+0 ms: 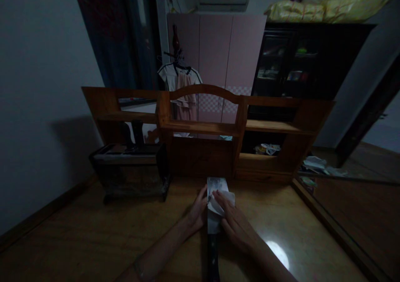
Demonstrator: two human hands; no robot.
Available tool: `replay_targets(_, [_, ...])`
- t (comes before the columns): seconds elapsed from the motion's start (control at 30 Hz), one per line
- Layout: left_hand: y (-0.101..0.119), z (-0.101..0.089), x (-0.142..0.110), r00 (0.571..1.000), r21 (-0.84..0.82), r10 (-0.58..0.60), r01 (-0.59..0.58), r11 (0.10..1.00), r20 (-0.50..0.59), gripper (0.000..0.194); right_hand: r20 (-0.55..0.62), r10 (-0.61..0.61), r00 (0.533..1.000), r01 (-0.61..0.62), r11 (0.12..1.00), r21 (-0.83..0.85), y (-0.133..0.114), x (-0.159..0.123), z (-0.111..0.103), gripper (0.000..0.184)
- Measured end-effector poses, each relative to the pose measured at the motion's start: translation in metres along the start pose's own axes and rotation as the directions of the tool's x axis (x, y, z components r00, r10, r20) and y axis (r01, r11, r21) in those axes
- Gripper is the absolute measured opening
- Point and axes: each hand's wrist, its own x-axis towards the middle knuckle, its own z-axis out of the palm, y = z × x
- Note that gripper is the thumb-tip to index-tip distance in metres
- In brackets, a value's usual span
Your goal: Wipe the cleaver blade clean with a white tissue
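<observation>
A cleaver [215, 227] with a broad metal blade and a black riveted handle [213, 255] is in front of me, blade pointing away and handle toward me. My left hand [198, 210] grips the left edge of the blade; some of its fingertips are hidden. In my right hand [233, 219] is a white tissue [226, 200], pressed by the fingers onto the blade's face. The far end of the blade shows past the tissue.
On the wooden tabletop [150, 236], a dark knife block [131, 173] with black handles sticking up stands at the left. A wooden shelf unit [203, 128] runs along the back. Past it are a pink wardrobe [215, 53] and a dark cabinet [309, 61].
</observation>
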Motion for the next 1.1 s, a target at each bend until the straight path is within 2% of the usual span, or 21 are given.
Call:
replay_targets(0.2, [0.003,0.004,0.0,0.994,-0.076,0.024,-0.016,0.997,0.11,0.06,-0.149,0.04,0.988,-0.06,0.989,-0.134,0.026,0.005,0.011,0.059])
replay_targets(0.37, [0.001,-0.001,0.002,0.998,-0.057,0.028,-0.025,0.998,0.052,0.056,-0.22,0.157,0.963,-0.184,0.977,-0.109,0.033,0.005,0.018,0.052])
replay_targets(0.5, [-0.001,-0.002,0.004,0.999,-0.051,0.037,-0.036,0.998,0.033,0.053,-0.26,0.15,0.954,-0.174,0.982,-0.071,0.035,0.004,0.021,0.056])
replay_targets(0.63, [-0.001,0.001,0.006,0.999,-0.048,0.03,-0.031,0.998,-0.017,0.049,-0.314,0.115,0.942,-0.133,0.99,-0.035,0.027,0.005,0.014,0.06])
replay_targets(0.7, [-0.001,0.002,0.006,0.999,-0.06,0.007,-0.009,0.998,-0.046,0.049,-0.286,0.055,0.957,-0.069,0.997,-0.038,0.018,0.006,0.009,0.06])
replay_targets(0.8, [-0.001,-0.001,0.006,0.995,-0.102,-0.023,0.013,0.995,-0.097,0.051,-0.139,-0.052,0.989,0.047,0.998,-0.04,0.002,0.007,0.004,0.063])
replay_targets(0.9, [-0.002,-0.006,0.005,0.983,-0.095,-0.015,-0.002,0.995,-0.18,0.05,-0.027,-0.111,0.993,0.109,0.993,-0.046,-0.005,0.008,0.006,0.064])
replay_targets(0.97, [-0.003,-0.009,0.006,0.985,-0.086,-0.014,-0.001,0.996,-0.175,0.051,0.0,-0.12,0.993,0.12,0.991,-0.063,-0.004,0.008,0.007,0.063])
replay_targets(1.1, [-0.003,-0.014,0.009,0.998,-0.098,-0.009,0.002,0.995,-0.062,0.064,-0.005,-0.083,0.997,0.082,0.992,-0.092,0.002,0.008,0.004,0.06])
